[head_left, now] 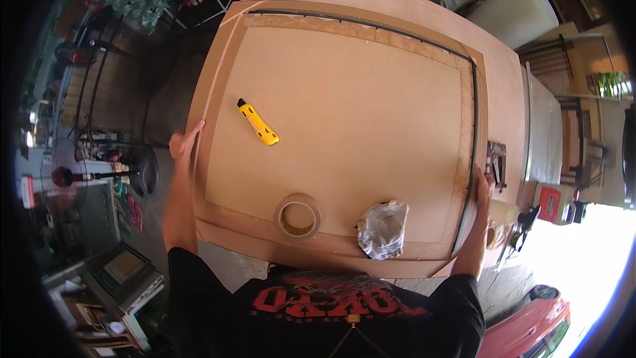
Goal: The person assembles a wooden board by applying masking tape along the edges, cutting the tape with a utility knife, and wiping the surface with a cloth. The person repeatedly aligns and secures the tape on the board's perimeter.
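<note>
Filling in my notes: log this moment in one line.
left hand: at left edge of board | right hand: at right edge | on board: yellow cutter, tape roll, crumpled cloth

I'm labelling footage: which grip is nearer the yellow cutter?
Left. The left grip is at the left edge of the panel, left of the yellow cutter; the right grip, at the opposite edge, is far right.
</note>
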{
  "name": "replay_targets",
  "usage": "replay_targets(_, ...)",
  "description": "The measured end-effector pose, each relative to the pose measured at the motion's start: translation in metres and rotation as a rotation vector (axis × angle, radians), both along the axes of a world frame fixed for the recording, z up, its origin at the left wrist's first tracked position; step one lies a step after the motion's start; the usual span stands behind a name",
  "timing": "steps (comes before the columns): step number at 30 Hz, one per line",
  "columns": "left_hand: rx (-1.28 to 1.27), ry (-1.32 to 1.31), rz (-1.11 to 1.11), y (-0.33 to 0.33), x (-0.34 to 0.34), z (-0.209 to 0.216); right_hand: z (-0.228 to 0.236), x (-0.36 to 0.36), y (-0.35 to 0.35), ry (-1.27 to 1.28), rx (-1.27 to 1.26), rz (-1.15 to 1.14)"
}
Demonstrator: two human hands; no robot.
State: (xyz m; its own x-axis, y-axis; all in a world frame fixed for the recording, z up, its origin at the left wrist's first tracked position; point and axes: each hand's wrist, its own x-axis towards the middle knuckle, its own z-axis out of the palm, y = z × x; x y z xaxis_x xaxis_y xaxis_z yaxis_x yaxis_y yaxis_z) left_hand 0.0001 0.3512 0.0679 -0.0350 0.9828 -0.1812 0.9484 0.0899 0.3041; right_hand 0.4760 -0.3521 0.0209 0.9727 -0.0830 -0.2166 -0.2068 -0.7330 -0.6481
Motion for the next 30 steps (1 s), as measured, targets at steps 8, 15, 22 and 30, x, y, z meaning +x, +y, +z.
replay_targets(8, 0.119, -0.226, -0.199, 0.010, 0.018, -0.008, 0.006, -0.028, 0.005, -0.037, 0.122, -0.201)
replay_targets(15, 0.118, -0.316, -0.160, 0.015, 0.017, -0.014, -0.008, -0.030, -0.001, 0.024, -0.002, -0.268)
replay_targets(22, 0.041, -0.276, -0.185, 0.024, 0.015, -0.018, 0.000, -0.036, 0.012, 0.057, 0.037, -0.297)
replay_targets(30, 0.071, -0.011, -0.322, 0.044, 0.069, -0.024, -0.008, -0.058, -0.015, 0.049, 0.022, -0.380)
